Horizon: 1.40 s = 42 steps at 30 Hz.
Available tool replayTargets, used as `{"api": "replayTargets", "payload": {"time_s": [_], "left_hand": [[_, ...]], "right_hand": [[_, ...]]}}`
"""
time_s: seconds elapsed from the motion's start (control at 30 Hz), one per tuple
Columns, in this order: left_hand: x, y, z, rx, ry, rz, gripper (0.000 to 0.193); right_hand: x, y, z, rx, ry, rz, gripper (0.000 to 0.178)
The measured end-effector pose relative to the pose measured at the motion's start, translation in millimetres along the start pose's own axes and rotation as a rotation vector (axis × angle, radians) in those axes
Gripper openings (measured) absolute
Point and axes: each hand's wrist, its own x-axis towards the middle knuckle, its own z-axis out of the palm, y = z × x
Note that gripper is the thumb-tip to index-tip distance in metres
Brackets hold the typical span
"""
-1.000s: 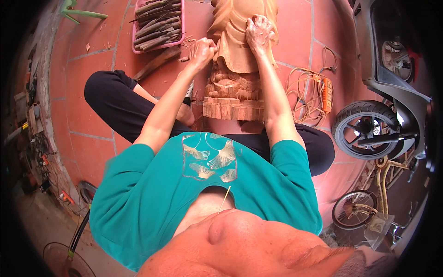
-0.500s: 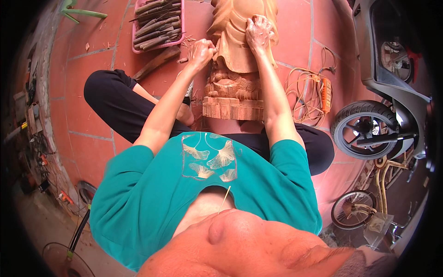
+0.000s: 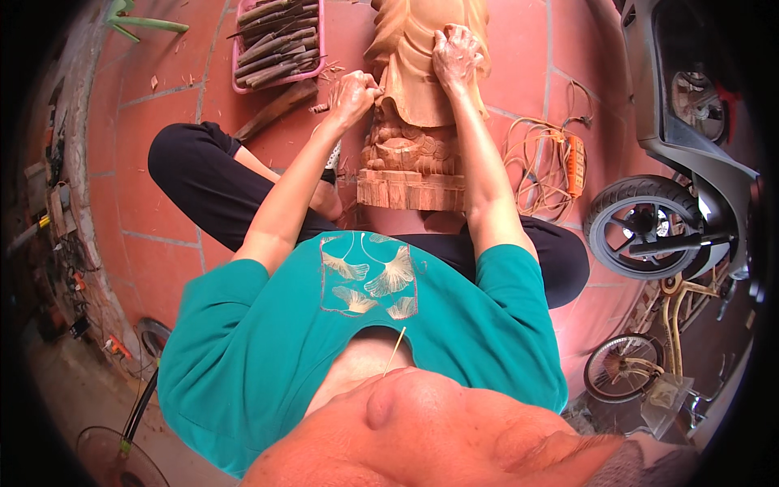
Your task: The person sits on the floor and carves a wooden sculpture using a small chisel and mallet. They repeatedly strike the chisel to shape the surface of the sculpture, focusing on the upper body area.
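Note:
A carved wooden statue (image 3: 414,97) with flowing robe folds lies lengthwise in front of me, its rough-cut base (image 3: 410,191) toward my lap. At the robe's left edge, my left hand (image 3: 354,96) is closed in a fist around a carving chisel (image 3: 320,108). Only a bit of the chisel's handle pokes out on the left; the rest is hidden by my fingers. Higher up on the right side of the robe, my right hand (image 3: 457,57) presses on the wood with its fingers bent and gripping. My crossed legs flank the base.
A pink basket (image 3: 322,49) full of wooden-handled carving tools stands at the far left, with a curved wood piece (image 3: 276,109) below it. To the right lie an orange power strip (image 3: 575,166) and coiled cord (image 3: 527,162). Beyond are a motorbike wheel (image 3: 600,223) and a bicycle (image 3: 669,325).
My left hand has shifted and turned very slightly at the robe's edge, the chisel handle with it. The right hand stays on the statue, nearly unmoved.

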Motion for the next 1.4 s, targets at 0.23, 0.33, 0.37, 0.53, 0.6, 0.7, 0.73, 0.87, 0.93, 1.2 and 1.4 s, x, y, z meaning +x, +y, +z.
{"api": "replayTargets", "payload": {"time_s": [0.23, 0.33, 0.37, 0.53, 0.6, 0.7, 0.73, 0.87, 0.93, 1.2, 1.4], "left_hand": [[45.2, -14.5, 25.3, -0.050, 0.246, 0.016, 0.018], [40.5, -22.8, 24.8, -0.120, 0.168, -0.022, 0.019], [33.1, -16.7, 20.0, -0.124, 0.125, -0.036, 0.019], [-0.7, 2.6, -2.0, 0.047, 0.003, 0.018, 0.018], [13.8, -1.7, 5.4, 0.071, 0.094, 0.042, 0.017], [44.7, -23.7, 27.7, 0.027, 0.230, 0.057, 0.016], [49.0, -21.6, 28.0, -0.007, 0.240, 0.063, 0.016], [29.8, -10.0, 16.6, 0.008, 0.114, 0.052, 0.017], [4.4, -0.6, 1.9, 0.023, -0.010, -0.002, 0.017], [36.2, -0.7, 11.1, -0.053, 0.156, -0.041, 0.018], [10.0, -7.1, 13.9, -0.029, 0.103, 0.031, 0.016]], "right_hand": [[0.8, -12.5, -1.9, 0.020, -0.019, -0.010, 0.032], [-0.4, -8.9, 3.1, 0.015, -0.016, -0.016, 0.032], [-0.4, -5.4, 3.8, -0.003, -0.022, -0.012, 0.032], [0.5, -2.8, 0.4, -0.003, -0.014, 0.007, 0.033], [0.7, -8.9, -4.0, 0.011, -0.031, -0.002, 0.033], [1.1, -14.0, 0.2, 0.022, -0.014, -0.006, 0.033], [1.1, -12.6, 0.0, 0.022, -0.021, 0.001, 0.033], [2.5, -7.5, -1.2, -0.015, -0.047, 0.019, 0.033], [0.3, -6.2, -2.0, -0.018, -0.061, 0.022, 0.034], [0.6, -10.6, -1.0, 0.017, -0.065, 0.032, 0.036], [1.6, -1.2, 1.8, -0.022, -0.043, 0.019, 0.036]]}}
